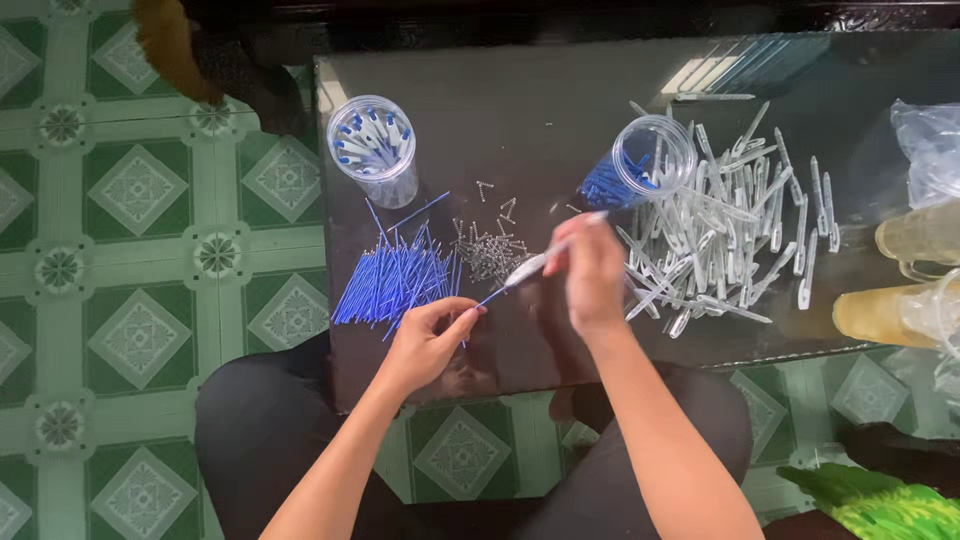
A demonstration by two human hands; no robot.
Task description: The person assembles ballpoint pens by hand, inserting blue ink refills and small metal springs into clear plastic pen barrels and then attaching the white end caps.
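The left hand (428, 345) pinches the tail of a thin blue refill (492, 296) between thumb and forefinger, the other fingers curled under; the right hand (592, 275) grips a clear plastic pen barrel (545, 257) in closed fingertips, and the refill's far end meets the barrel's lower tip just between the two hands. The barrel is slim, see-through and slightly frosted, slanting up past the right fingers. Just beyond the left fingers lies a loose fan of blue refills (392, 278), straight and needle-thin, on a dark, glossy glass tabletop (500, 120) that mirrors light. Between the hands and a little farther off sits a small scatter of tiny grey metal springs (488, 250). Beyond the right fingers spreads a heap of clear barrels (725, 235), pale and glassy. Two round clear plastic jars stand farther away: the upright jar (374, 148), beyond the left hand, holds white pieces with blue ends; the tipped jar (640, 165), beyond the right hand, leans toward the heap with blue pieces inside. The floor is green patterned tile (140, 190).
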